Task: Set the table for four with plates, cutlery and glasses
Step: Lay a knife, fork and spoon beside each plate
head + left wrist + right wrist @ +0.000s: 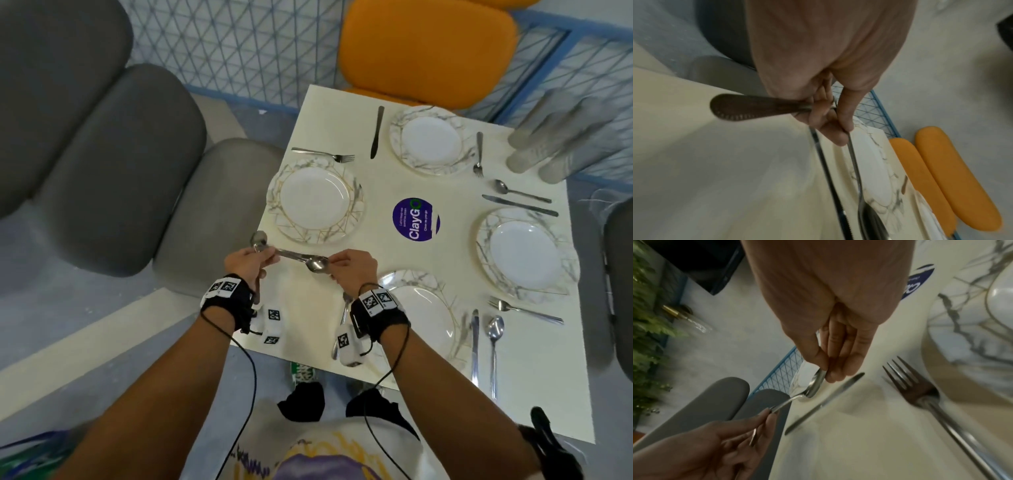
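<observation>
Both hands hold one spoon (317,263) just above the white table (308,308), below the left plate (356,198). My left hand (260,258) pinches its handle (781,407), and my right hand (337,265) pinches its bowl (813,386). The left hand also grips a second spoon (258,239), whose handle (748,107) sticks out sideways. Under the held spoon a knife (824,402) lies on the table. A fork (920,394) lies beside the near plate (442,291), half hidden by my right wrist in the head view.
Plates with cutlery lie at the far (397,137) and right (483,240) sides. Several tall glasses (561,137) stand at the far right corner. A round purple sticker (416,219) marks the table's middle. Grey seats (102,164) are on the left, an orange chair (428,51) behind.
</observation>
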{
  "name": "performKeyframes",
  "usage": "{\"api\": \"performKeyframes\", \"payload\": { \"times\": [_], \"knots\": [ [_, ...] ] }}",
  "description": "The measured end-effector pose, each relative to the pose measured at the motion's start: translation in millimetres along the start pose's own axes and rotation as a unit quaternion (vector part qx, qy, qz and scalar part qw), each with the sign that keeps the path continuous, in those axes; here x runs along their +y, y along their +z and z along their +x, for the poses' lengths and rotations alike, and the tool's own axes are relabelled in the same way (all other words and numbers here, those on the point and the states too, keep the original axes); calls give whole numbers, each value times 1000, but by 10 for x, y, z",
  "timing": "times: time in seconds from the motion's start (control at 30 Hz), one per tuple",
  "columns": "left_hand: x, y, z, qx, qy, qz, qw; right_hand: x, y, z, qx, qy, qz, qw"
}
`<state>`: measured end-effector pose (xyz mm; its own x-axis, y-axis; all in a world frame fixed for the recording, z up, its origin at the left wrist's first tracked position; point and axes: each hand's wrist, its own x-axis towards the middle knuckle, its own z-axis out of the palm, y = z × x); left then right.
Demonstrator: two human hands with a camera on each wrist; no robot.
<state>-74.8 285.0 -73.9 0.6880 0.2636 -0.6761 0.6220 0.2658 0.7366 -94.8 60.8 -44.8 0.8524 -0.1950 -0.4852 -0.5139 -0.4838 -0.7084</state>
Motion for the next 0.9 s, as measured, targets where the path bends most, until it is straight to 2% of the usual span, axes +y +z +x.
{"api": "performKeyframes", "payload": {
  "times": [0.23,0.33,0.57,0.7,0.8,0.9],
  "knots": [
    [-194,-136,143,50,-61,-37,996,74,173,-17,23,-18,-50,998],
    [-241,-149,179,66,-54,-34,996,88,211,8,25,-10,-62,998],
    [-240,-210,233,119,-60,112,985,108,354,87,21,7,-58,998],
    [-211,-184,266,153,-40,189,969,115,412,111,18,16,-67,997],
    [-165,-136,230,170,-29,282,944,130,434,122,19,13,-68,997],
    [-136,-102,177,173,-19,301,938,127,447,133,21,10,-66,998]
  ]
}}
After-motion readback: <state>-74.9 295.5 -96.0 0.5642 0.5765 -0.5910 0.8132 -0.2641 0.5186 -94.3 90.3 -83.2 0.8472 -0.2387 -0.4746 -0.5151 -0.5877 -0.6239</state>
